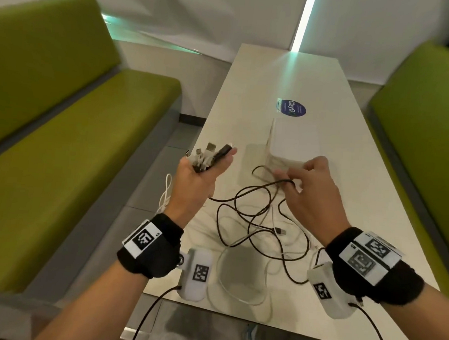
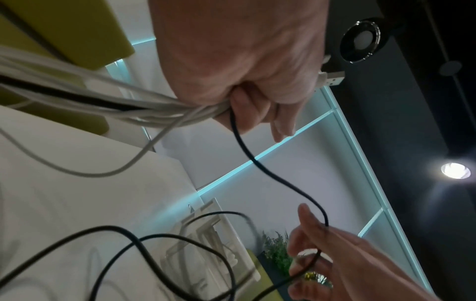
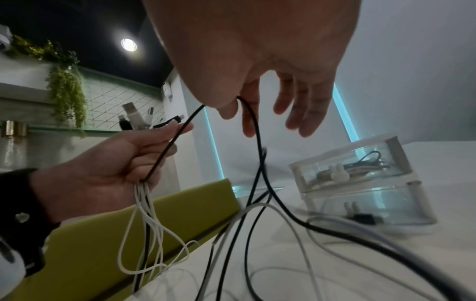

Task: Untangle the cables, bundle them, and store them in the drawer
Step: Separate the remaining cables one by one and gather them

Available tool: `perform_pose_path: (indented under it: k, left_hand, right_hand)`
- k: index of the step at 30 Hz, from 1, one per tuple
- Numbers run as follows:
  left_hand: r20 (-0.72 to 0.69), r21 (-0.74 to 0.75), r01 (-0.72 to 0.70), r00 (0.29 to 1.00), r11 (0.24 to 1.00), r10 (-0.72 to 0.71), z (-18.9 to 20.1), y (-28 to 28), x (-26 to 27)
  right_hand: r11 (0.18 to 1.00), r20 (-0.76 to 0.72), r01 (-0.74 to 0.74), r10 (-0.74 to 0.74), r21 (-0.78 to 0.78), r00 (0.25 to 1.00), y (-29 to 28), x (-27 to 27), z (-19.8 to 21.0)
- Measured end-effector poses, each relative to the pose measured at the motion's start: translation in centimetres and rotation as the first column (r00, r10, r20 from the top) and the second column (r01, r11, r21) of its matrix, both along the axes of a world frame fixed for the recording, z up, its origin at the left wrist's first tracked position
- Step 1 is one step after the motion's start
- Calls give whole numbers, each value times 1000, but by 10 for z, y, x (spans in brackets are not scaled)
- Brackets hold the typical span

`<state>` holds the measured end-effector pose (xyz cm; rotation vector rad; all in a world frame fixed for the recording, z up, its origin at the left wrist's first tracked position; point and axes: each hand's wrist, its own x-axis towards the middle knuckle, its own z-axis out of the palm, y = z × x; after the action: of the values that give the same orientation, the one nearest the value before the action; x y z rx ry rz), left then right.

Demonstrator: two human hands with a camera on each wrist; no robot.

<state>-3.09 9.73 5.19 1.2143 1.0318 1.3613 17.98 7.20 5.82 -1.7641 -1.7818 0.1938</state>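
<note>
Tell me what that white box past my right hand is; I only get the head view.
Observer: From the right wrist view, the box is a clear unit of two stacked drawers with white rabbit-shaped knobs.
Operator: Anything inside?
Observer: The top drawer already holds dark coiled cable.
Operator: Has my right hand got the black cable?
Observer: Yes. The right hand pinches a loop of the black cable at the thumb, other fingers spread. The left wrist view shows it running up into the left hand.
</note>
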Motion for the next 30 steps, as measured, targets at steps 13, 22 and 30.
perform_pose_path:
  k: [13, 22, 30]
  left_hand:
    - [-43, -60, 271, 961, 961, -274, -1, -9, 4]
    - [-487, 10, 271, 842, 962, -232, -18, -22, 31]
    - [-774, 103, 292, 624, 951, -108, -18, -22, 31]
  right_hand:
    - [905, 139, -202, 270, -375, 953, -11, -1, 6]
    - [931, 167, -209, 267, -299, 949, -9, -13, -1]
    - [916, 303, -154, 276, -372, 912, -12, -10, -10]
